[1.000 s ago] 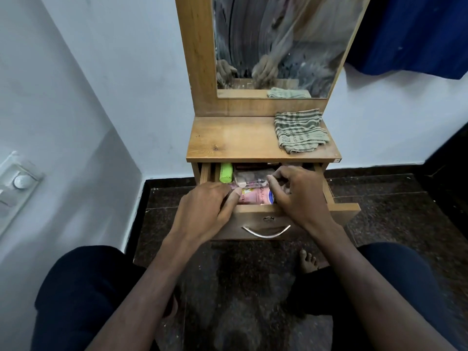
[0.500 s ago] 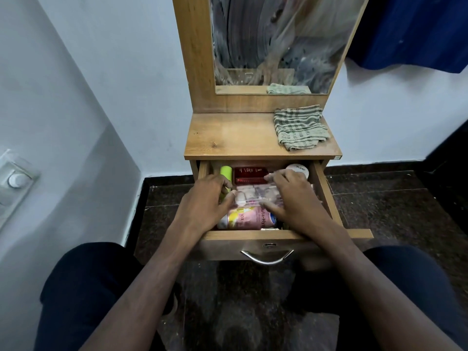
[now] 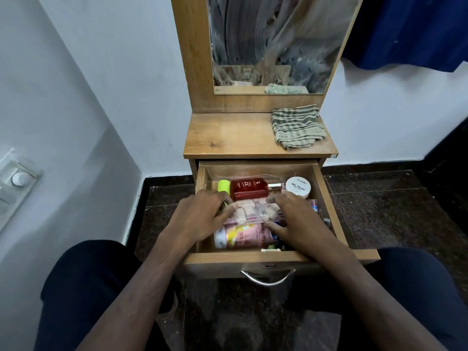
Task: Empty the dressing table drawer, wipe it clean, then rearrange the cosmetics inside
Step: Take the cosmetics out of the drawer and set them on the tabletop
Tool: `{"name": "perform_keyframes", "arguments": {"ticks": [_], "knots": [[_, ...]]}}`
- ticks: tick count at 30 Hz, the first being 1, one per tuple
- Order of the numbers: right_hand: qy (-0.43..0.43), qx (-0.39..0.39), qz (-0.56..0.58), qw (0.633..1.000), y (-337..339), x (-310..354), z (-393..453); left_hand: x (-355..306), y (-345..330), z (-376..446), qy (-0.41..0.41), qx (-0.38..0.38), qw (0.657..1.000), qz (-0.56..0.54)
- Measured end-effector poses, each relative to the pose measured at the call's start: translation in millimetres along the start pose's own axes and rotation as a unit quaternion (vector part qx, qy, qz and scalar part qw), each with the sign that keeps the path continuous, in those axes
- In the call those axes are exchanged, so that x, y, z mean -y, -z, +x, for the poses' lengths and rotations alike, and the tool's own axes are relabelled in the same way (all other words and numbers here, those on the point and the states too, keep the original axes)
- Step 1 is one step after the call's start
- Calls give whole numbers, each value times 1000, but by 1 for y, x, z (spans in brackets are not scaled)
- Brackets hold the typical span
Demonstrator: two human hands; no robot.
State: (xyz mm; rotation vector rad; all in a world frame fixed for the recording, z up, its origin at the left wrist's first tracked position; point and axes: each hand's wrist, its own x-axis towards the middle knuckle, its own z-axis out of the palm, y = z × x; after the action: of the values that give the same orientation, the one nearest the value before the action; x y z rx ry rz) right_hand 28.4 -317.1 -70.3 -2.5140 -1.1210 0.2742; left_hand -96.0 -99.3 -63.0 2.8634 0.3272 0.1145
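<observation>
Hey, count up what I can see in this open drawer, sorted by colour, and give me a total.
Counting only items clearly visible:
Red: 1, perfume bottle
Neon green: 1, tube
White: 1, nail polish jar
Clear: 1, plastic case, held by left hand and right hand
Pink: 1, bottle
Total: 5; small items under the right hand are hidden.

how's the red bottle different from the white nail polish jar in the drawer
The red bottle is flat-sided and see-through, lying on its side with its gold cap pointing right; the white jar is round, opaque and sits lid up. The bottle's label is small gold print, the jar's lid reads NAIL POLISH in dark letters. The bottle is longer. Both lie at the back of the drawer, untouched by either hand.
</observation>
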Motion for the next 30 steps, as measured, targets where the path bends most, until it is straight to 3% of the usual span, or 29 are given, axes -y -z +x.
{"name": "perform_keyframes", "arguments": {"ticks": [5, 10, 15, 22, 27, 30], "knots": [[34, -5, -8, 999, 2, 2, 3, -5, 3, -7, 9, 8, 1000, 24], [98, 14, -58, 993, 9, -2, 6, -1, 1, -9, 23, 11, 999, -23], [100, -94, -5, 991, 12, -4, 15, 2, -2, -3, 40, -44, 984, -169], [103, -251, 133, 953, 27, 2, 20, -1, 5, 2, 39, -117, 919, -374], [202, -300, 56, 931, 26, 9, 17, -11, 16, 7, 91, -162, 810, -556], [235, -292, 55, 925, 23, 18, 19, -8, 20, 10, 75, -200, 797, -565]]}}
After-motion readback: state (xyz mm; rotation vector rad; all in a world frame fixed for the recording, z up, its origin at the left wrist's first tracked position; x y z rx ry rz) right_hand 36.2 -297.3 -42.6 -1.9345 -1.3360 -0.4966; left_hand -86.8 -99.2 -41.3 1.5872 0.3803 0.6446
